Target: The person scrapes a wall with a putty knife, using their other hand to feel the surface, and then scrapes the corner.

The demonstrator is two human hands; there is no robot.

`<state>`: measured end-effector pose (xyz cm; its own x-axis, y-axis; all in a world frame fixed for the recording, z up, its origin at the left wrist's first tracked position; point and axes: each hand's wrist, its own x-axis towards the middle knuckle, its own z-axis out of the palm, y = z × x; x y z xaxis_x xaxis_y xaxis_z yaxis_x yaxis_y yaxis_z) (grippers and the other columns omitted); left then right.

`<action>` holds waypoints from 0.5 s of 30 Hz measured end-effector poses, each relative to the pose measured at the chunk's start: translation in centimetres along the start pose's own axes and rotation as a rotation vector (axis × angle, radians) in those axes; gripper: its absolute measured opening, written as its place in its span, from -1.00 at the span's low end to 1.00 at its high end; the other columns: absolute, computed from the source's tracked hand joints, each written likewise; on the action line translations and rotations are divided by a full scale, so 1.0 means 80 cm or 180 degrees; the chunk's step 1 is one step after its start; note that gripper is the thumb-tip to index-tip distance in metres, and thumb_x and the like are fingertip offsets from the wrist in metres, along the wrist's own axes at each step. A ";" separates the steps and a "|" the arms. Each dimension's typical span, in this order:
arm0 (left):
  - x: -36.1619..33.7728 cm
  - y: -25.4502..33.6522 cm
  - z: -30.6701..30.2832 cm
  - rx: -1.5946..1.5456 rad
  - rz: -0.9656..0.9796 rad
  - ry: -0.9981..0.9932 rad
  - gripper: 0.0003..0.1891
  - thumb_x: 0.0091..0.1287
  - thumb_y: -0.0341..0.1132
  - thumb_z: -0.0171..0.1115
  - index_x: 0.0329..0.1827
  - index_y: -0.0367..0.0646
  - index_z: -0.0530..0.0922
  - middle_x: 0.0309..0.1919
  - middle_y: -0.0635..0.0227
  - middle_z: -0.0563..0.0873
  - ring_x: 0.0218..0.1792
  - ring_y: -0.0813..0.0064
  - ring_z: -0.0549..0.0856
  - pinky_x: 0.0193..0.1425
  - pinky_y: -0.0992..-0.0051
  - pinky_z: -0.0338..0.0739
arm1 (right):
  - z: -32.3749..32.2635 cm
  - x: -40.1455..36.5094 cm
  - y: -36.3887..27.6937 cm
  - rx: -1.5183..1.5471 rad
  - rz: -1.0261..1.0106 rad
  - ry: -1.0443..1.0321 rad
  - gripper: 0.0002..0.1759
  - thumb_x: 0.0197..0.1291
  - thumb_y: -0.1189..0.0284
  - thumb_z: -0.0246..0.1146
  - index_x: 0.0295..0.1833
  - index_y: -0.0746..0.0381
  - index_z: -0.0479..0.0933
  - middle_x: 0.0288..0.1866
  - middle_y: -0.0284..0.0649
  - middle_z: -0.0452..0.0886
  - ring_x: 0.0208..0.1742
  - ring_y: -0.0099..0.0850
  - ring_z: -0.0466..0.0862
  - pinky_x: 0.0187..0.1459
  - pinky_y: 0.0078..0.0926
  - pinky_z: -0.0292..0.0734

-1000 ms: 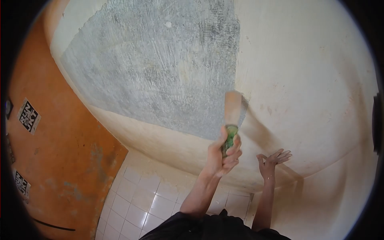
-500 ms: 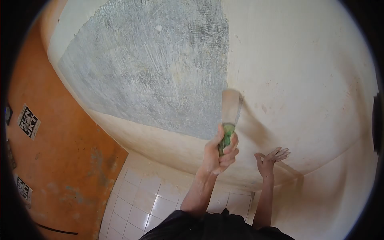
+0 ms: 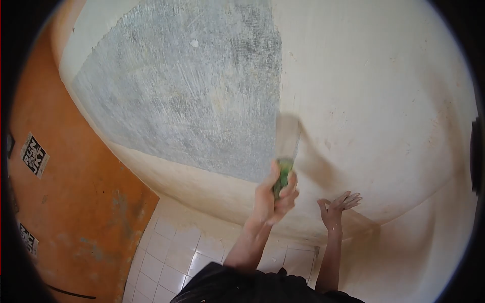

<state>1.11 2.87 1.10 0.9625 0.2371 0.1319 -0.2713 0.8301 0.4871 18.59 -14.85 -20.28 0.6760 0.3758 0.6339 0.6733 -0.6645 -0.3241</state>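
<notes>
My left hand (image 3: 275, 197) is wrapped round the green handle of a scraper (image 3: 284, 177), palm side towards me and thumb along the left of the handle. Its wide flat blade (image 3: 287, 135) points up and is smeared by motion. The blade overlaps the right edge of a grey bare patch (image 3: 187, 91) on the cream wall (image 3: 348, 91). Lower right, my right hand (image 3: 336, 208) has its fingers spread, close against the wall, with whitish dust on them. It holds nothing.
An orange surface (image 3: 76, 202) with black-and-white stickers (image 3: 35, 155) runs along the left. White tiles (image 3: 166, 252) lie below the wall. A wall corner stands at lower right, and a dark object (image 3: 476, 156) shows at the right edge.
The view has shifted a little, moving the wall and both hands slightly left in the picture. The scraper blade is now more blurred, still by the patch's right edge. Both hands keep their poses.
</notes>
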 end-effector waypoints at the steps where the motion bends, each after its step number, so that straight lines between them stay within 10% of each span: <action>1: -0.008 -0.010 -0.013 -0.0102 -0.0156 0.0148 -0.50 0.49 0.15 -0.26 -0.33 -0.11 0.38 -0.68 0.59 0.27 -0.78 0.78 0.10 -0.80 0.72 -0.08 | 0.002 0.000 0.001 0.0049 -0.0023 0.0033 0.31 0.15 -0.05 0.26 0.42 0.41 -0.63 0.35 0.51 -0.76 0.36 0.33 -0.82 0.23 0.37 -0.79; 15: 0.014 0.005 0.008 0.0015 0.0142 -0.0179 -0.45 0.48 0.16 -0.27 -0.33 -0.19 0.39 -0.68 0.56 0.24 -0.80 0.80 0.08 -0.83 0.74 -0.09 | 0.001 0.003 -0.003 0.0023 0.0024 -0.0011 0.32 0.15 -0.09 0.24 0.41 0.40 -0.65 0.33 0.54 -0.78 0.35 0.38 -0.81 0.22 0.40 -0.79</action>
<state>2.07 3.16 2.03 0.9483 0.2449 0.2018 -0.3139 0.8169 0.4839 18.61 -14.57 -20.12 0.6821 0.3728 0.6290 0.6702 -0.6627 -0.3340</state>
